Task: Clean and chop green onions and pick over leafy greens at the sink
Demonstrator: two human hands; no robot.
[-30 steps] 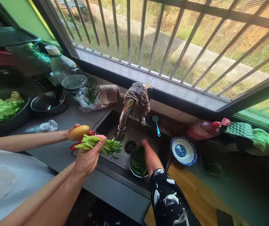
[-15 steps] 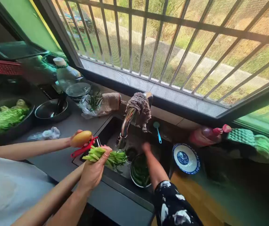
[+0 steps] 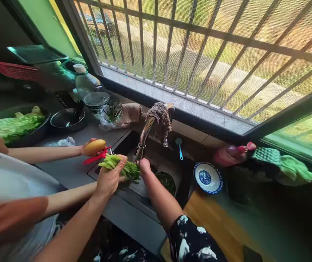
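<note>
My left hand (image 3: 108,180) grips a bunch of green stalks (image 3: 113,161) by the pale stem ends, over the near left edge of the dark sink (image 3: 134,198). My right hand (image 3: 145,166), with a black patterned sleeve behind it, pinches the bunch's leafy end just below the faucet (image 3: 145,134). A metal bowl of greens (image 3: 168,182) sits in the sink to the right of my right hand.
A co-worker's hand at left holds a yellow potato (image 3: 94,146) and a red peeler (image 3: 94,159) beside my left hand. On the counter are a bowl of cabbage (image 3: 14,125), a pan (image 3: 67,120), a blue-and-white bowl (image 3: 207,177), a red bottle (image 3: 231,155) and green cloths (image 3: 284,165).
My right hand has left the bowl in the sink and come left to the leafy end of the bunch. The bunch has shifted slightly toward the faucet.
</note>
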